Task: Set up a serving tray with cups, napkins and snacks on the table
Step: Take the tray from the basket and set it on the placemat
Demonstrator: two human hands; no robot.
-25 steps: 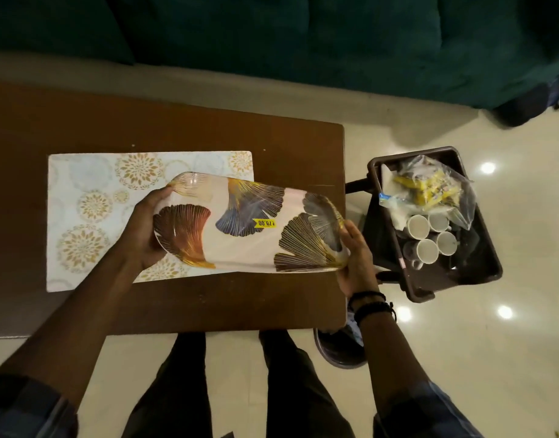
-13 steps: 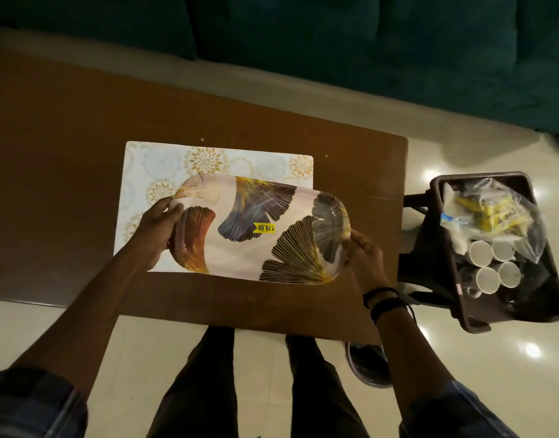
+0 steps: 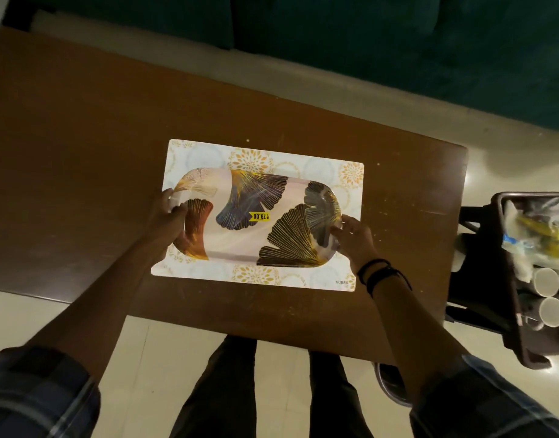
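Table (image 3: 82,137) of brown wood fills the left and middle of the head view, with a patterned placemat (image 3: 350,184) lying flat on it. On that mat sits the serving tray (image 3: 259,216), its long axis running left to right across the person's front, leaf print and a yellow price sticker (image 3: 259,216) facing up. The left hand (image 3: 167,216) clasps the tray's left short end, thumb over the rim and fingers tucked under or behind it. The right hand (image 3: 355,237) holds the right short end with fingertips curled on the rim; whether either end is lifted off the mat I cannot tell.

Further right, well apart from the tray and off the table's edge, a dark crate (image 3: 505,279) holds white cups (image 3: 546,281), at least 4 of them, lying with their mouths toward the camera, and a clear bag of snacks (image 3: 537,232). The crate lies to the right, so the right hand is nearer for fetching. Its far side is cut off by the frame, and napkins cannot be made out for certain.
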